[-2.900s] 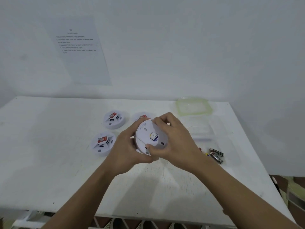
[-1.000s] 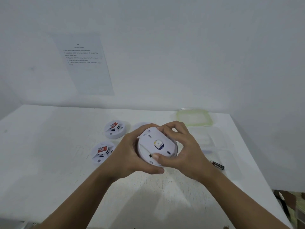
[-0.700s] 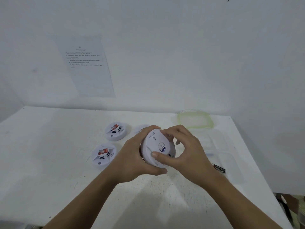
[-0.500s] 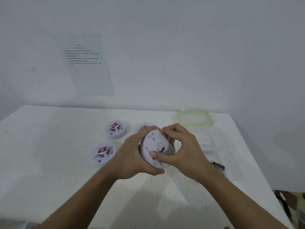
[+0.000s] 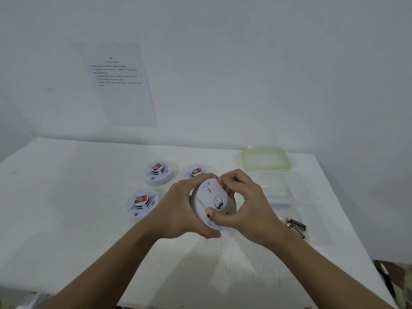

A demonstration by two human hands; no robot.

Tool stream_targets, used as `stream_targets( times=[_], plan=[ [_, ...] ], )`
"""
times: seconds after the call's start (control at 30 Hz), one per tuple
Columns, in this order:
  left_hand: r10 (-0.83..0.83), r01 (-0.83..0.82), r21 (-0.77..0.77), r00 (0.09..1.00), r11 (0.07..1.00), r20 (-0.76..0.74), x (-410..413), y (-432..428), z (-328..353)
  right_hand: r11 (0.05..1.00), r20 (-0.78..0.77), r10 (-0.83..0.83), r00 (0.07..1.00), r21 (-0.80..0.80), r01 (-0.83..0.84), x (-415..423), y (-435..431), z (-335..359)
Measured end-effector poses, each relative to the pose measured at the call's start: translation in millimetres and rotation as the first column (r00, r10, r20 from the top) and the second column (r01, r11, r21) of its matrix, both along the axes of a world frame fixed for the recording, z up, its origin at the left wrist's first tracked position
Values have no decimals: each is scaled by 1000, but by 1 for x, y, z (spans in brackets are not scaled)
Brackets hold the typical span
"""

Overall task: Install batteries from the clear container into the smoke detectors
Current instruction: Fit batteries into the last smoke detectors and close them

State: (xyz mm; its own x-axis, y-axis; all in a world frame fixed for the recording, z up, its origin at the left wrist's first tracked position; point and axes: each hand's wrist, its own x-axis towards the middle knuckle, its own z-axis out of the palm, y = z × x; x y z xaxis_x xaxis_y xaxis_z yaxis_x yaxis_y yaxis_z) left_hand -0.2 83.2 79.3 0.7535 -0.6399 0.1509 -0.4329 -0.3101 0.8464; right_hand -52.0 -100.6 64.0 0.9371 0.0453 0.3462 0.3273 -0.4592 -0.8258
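Two hands grasp one smoke detector (image 5: 214, 201) at frame centre, lifted off the worktop (image 5: 66, 197). The left hand (image 5: 178, 210) cups its rim from the left and below. The right hand (image 5: 247, 204) curls over the top edge, thumb pressed on the face. The risk, as I judge it, is that an uneven squeeze lets the smooth disc slip and drop onto the worktop. Being round, it has no long axis; its flat face tilts up toward the camera. Batteries (image 5: 296, 227) lie lower right, near the clear container (image 5: 281, 188).
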Motion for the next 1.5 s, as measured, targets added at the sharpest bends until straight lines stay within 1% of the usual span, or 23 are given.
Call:
stream_targets(
  times=[0.2,0.37,0.5,0.6,0.7,0.8,0.93,0.97,1.0,1.07,1.1,1.13,1.17,1.2,1.23,1.27,1.3,1.33,1.4,1.5],
  plan=[
    [-4,4,-35,1000,999,-7,6,-1,4,1000,21,10,1000,9,-10,6,0,4],
    [-4,3,-35,1000,999,-23,8,-1,0,1000,15,14,1000,-2,-14,7,-1,2],
    [26,-26,1,999,1000,-34,7,4,-7,997,-17,43,999,-68,-44,6,-8,1],
    [47,-49,-28,997,998,-53,6,10,-9,992,-31,60,998,-109,-63,1,-13,-4],
    [65,-68,-61,996,996,-56,6,11,-8,993,-23,32,999,-112,-34,-2,-13,-10],
    [41,-44,-40,997,998,-72,6,11,-7,990,3,22,1000,-137,-21,-1,-15,-8],
    [59,-60,-14,997,998,-42,9,8,-5,982,-1,-18,1000,-190,17,1,-15,-1],
    [74,-75,-21,996,997,-54,10,7,-5,987,-12,-29,1000,-161,26,2,-16,-1],
    [81,-83,-29,994,996,-75,10,7,-5,995,-32,-47,998,-88,44,3,-16,0],
    [71,-75,-36,992,997,-102,9,6,-6,985,-102,-78,992,147,93,6,-19,-1],
    [61,-66,-40,992,997,-109,8,5,-7,965,-134,-74,988,240,105,6,-19,-2],
    [51,-57,-46,992,997,-115,8,5,-6,954,-150,-48,988,288,90,6,-19,-1],
    [41,-47,-49,992,998,-119,8,4,-6,962,-146,-16,989,266,55,5,-20,-2],
    [30,-36,-50,992,998,-123,8,4,-4,983,-131,9,991,185,15,4,-20,-2],
    [19,-25,-47,992,999,-124,10,4,-4,997,-113,24,993,69,-16,3,-20,-3],
    [7,-13,-40,992,999,-126,10,5,-3,999,-96,30,995,-28,-33,2,-21,-3],
    [-4,1,-28,992,1000,-130,12,5,-2,995,-86,35,996,-85,-42,1,-23,-2],
    [-17,15,-13,991,1000,-136,12,6,-1,994,-96,40,995,-102,-50,2,-24,-1],
    [-48,52,20,989,998,-140,11,5,1,994,-153,53,987,-87,-67,3,-25,2],
    [-74,81,59,991,995,-113,10,1,4,994,-207,72,976,-69,-88,5,-25,1]
  ],
)
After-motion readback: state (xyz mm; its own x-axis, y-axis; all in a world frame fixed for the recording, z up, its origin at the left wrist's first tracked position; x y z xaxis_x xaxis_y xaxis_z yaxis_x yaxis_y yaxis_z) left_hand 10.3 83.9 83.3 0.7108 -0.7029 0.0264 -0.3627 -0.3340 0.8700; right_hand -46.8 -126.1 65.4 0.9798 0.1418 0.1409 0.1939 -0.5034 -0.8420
